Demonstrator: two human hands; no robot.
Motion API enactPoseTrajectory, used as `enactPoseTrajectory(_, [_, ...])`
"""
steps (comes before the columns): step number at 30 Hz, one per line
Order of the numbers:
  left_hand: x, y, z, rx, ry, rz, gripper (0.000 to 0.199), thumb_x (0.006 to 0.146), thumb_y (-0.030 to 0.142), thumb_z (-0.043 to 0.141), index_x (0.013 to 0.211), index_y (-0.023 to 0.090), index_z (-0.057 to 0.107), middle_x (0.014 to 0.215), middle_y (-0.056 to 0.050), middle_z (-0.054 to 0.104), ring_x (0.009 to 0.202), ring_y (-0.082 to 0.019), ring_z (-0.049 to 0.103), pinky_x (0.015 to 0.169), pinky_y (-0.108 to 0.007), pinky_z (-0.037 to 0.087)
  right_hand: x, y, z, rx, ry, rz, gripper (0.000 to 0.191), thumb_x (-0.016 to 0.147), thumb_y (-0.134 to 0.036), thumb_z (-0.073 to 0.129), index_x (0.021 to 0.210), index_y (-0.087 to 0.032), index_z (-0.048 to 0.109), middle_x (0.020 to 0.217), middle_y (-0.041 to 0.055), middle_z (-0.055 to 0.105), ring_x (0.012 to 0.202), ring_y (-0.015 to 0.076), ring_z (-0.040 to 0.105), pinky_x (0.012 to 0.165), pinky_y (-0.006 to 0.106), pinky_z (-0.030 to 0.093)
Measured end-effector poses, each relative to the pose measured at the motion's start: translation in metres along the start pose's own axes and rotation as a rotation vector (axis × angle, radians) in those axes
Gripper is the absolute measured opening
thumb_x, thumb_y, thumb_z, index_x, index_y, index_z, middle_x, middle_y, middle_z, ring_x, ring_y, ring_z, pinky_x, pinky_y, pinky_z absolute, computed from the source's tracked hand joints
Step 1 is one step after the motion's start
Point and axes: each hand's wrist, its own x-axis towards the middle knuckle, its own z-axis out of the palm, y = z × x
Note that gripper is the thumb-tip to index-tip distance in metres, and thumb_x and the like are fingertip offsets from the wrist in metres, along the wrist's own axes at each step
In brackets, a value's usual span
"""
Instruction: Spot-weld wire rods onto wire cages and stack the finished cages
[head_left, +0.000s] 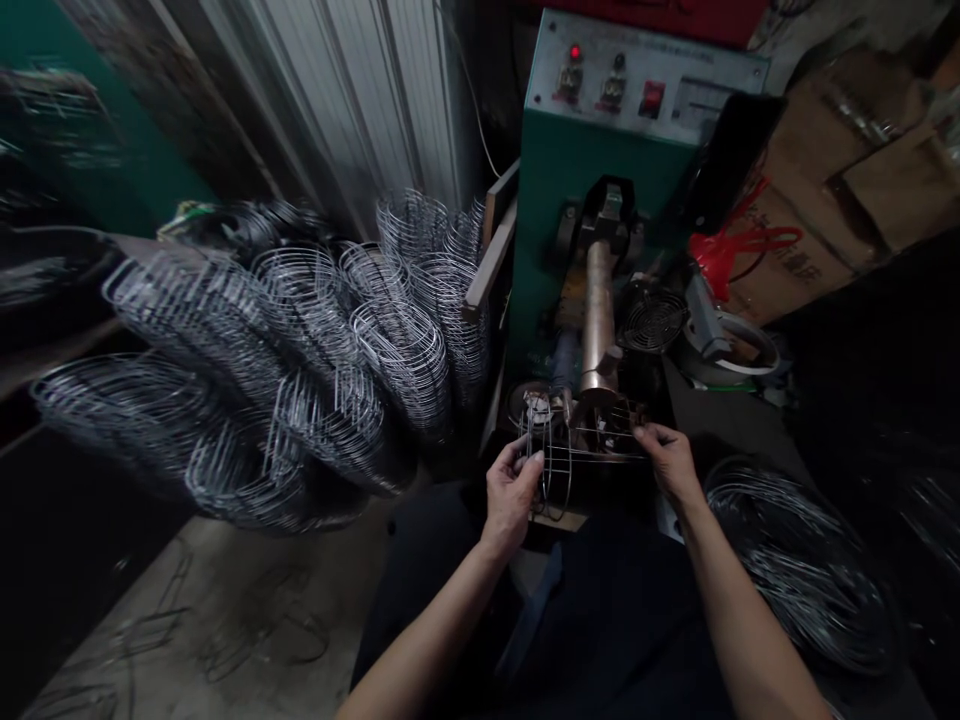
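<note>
My left hand (514,492) pinches a small bent-wire frame (556,468), its loops hanging below the fingers. Farther right, the fingers of my right hand (670,458) are closed at the right end of the thin wires that run across between both hands. Exactly what the right fingertips grip is hard to make out in the dim light. Directly above the wires is the copper-coloured arm (598,320) of a green machine (540,250). A round metal part shows just behind my left hand, partly covered by the frame.
Tall stacks of wire frames (401,350) stand to the left. A coil of wire (802,570) lies at the right. Behind it are a tape roll (739,350), a red plastic bag (739,250) and cardboard boxes (832,190). A wooden bar (491,260) juts out beside the machine.
</note>
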Motion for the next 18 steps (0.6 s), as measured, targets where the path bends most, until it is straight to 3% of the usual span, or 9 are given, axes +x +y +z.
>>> enactPoseTrajectory(18, [0.0043, 0.0011, 0.0018, 0.008, 0.001, -0.038, 0.056, 0.074, 0.043, 0.081, 0.119, 0.014, 0.064, 0.057, 0.009, 0.044, 0.044, -0.004, 0.034, 0.041, -0.017, 0.032, 0.0065, 0.0021, 0.0006, -0.019, -0.003, -0.006, 0.058, 0.067, -0.056, 0.081, 0.05, -0.019, 0.039, 0.054, -0.0061, 0.032, 0.054, 0.0089, 0.028, 0.054, 0.025, 0.024])
